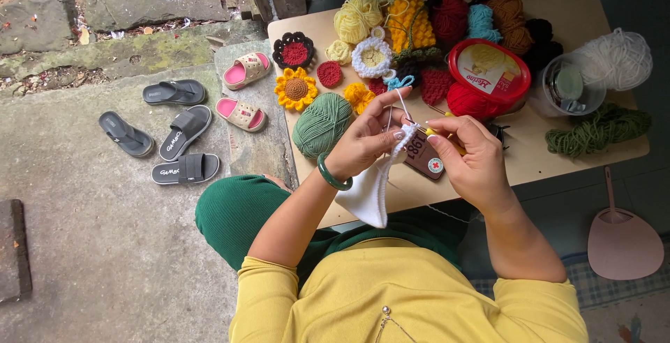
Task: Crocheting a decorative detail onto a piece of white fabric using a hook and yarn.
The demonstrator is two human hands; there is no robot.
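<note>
My left hand (363, 140), with a green bangle on its wrist, pinches the upper edge of a white crocheted piece (370, 193) that hangs toward my lap. My right hand (471, 158) holds a yellow-handled crochet hook (436, 133) whose tip meets the white piece between the two hands. White yarn runs from the work up over the table. A dark brown card (423, 154) lies on the table just under my hands. A green yarn ball (321, 124) sits left of my left hand.
The wooden table (551, 1) carries crocheted flowers (296, 89), many coloured yarn balls, a red-lidded tub (488, 71), a clear container (569, 85), white yarn (618, 57) and a green skein (597, 130). Sandals (174, 130) lie on the concrete floor at left. A pink fan (623, 242) lies at right.
</note>
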